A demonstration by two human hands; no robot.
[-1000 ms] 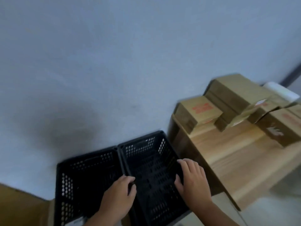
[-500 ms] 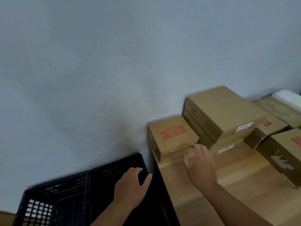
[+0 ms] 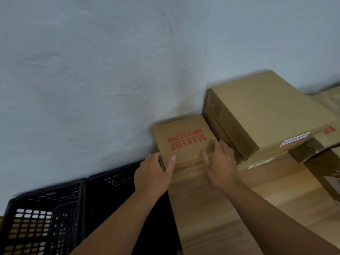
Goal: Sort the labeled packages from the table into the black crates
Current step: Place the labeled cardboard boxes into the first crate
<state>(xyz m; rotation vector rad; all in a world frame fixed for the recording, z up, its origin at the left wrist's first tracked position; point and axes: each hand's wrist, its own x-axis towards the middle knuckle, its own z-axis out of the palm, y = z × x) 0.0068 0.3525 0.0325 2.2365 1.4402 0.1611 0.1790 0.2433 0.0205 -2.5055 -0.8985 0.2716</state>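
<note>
A small cardboard box printed MAKEUP in red (image 3: 184, 140) sits at the left end of the wooden table (image 3: 230, 208), against the wall. My left hand (image 3: 152, 173) touches its left front corner, thumb on top, fingers spread. My right hand (image 3: 220, 162) rests on its right front edge with fingers apart. Neither hand has closed around the box. Two black perforated crates stand side by side on the floor left of the table, the left crate (image 3: 42, 218) and the right crate (image 3: 117, 181).
A larger cardboard box with a white label (image 3: 266, 115) is stacked on another box right of the MAKEUP box. More cardboard boxes (image 3: 323, 159) crowd the table's right side. A pale wall (image 3: 110, 70) runs directly behind everything.
Both hands left the crates and reached up to the table. They now touch the MAKEUP box from either side. My view has swung right and closer to the boxes.
</note>
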